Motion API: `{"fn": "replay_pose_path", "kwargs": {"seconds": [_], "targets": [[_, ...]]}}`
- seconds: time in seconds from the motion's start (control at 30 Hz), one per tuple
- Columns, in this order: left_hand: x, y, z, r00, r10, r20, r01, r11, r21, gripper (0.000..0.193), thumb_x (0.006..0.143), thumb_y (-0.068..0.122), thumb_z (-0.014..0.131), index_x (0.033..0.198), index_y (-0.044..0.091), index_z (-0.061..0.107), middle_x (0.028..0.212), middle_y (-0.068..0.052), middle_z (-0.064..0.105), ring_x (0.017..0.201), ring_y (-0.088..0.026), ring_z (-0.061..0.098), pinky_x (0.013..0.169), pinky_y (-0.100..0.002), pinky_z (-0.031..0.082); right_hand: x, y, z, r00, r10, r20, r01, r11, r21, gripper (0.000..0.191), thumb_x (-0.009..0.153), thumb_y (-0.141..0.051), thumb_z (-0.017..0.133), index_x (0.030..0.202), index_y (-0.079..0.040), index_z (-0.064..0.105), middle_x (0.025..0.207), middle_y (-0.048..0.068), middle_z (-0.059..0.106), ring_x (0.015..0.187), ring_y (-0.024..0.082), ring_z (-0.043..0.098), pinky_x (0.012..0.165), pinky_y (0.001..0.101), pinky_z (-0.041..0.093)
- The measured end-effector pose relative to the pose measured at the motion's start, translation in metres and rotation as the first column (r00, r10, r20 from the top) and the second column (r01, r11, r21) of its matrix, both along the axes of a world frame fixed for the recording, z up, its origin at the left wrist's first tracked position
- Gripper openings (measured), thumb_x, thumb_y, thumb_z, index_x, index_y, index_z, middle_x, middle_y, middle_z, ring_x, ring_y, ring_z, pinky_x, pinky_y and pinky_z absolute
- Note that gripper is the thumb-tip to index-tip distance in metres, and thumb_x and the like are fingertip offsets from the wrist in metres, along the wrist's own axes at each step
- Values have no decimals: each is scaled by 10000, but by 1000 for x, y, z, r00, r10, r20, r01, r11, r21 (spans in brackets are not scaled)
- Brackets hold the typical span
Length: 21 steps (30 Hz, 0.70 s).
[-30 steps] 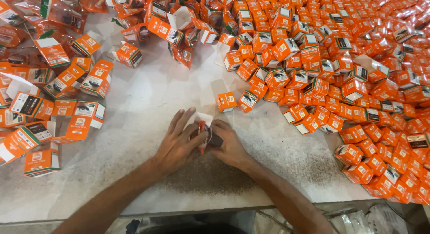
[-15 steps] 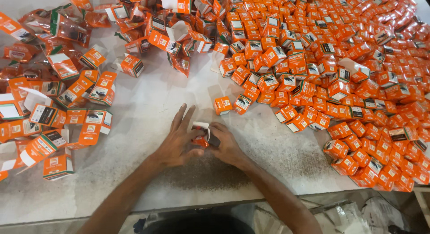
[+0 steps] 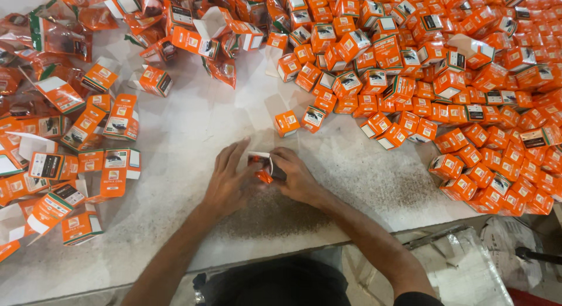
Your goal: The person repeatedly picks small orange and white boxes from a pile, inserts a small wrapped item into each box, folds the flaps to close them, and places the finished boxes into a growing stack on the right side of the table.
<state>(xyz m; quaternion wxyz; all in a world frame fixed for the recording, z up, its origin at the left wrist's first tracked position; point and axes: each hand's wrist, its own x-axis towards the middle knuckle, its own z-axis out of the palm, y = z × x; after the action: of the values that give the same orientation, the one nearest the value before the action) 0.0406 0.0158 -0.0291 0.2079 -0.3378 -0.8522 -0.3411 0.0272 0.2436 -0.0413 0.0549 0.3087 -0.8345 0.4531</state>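
The pale speckled stone tabletop (image 3: pixel 193 136) spreads out under me, bare only in the middle. To my right lies the great heap of closed small orange cardboard boxes (image 3: pixel 468 78); to my left, a looser scatter of flattened and half-open orange cartons (image 3: pixel 88 160) and crinkled orange plastic pouches (image 3: pixel 52 37). Two stray orange boxes (image 3: pixel 298 121) sit just beyond my hands. My left hand (image 3: pixel 228 180) has its fingers spread and nearly flat, fingertips touching the small orange-and-white carton with its flap open (image 3: pixel 260 164) — right at the centre, near the table's front edge. My right hand (image 3: pixel 295 177) is curled around that carton, pinching it.
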Motion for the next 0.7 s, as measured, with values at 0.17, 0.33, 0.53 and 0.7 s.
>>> {"fn": "replay_pose_path", "kwargs": {"seconds": [0.17,0.33,0.53,0.7], "targets": [[-3,20,0,986,169,17,-169,986,15,234,823,81,785,1045,78,711,1590,-186,436,1451,-444,453,1179,-533,427,-1,-1,1,1000,8,-18,-8,1000,22,651,674,8,810,1290,-20,601,1222,175,602,1179,404,580,1007,460,486],[6,17,3,952,103,287,-160,970,185,284,859,217,804,1076,57,719,1588,-216,426,1387,-437,457,1104,-517,462,2,0,6,1000,2,22,-3,1000,27,626,714,16,799,1310,-33,612,1240,158,610,1202,386,589,1010,446,499],[5,17,-2,988,137,77,-143,986,80,260,822,169,812,1054,66,757,1591,-235,392,1461,-482,373,1144,-570,405,2,-1,5,1000,11,-19,-10,999,43,670,684,-5,816,1317,-17,597,1255,173,596,1210,401,564,1024,466,477],[-5,28,-5,973,134,187,-162,977,139,157,873,123,792,1020,89,747,1624,-144,468,1536,-407,408,1221,-498,441,3,-1,3,1000,20,12,-20,999,27,640,730,-35,842,1315,-27,584,1270,175,585,1238,401,557,1037,463,477]]}}
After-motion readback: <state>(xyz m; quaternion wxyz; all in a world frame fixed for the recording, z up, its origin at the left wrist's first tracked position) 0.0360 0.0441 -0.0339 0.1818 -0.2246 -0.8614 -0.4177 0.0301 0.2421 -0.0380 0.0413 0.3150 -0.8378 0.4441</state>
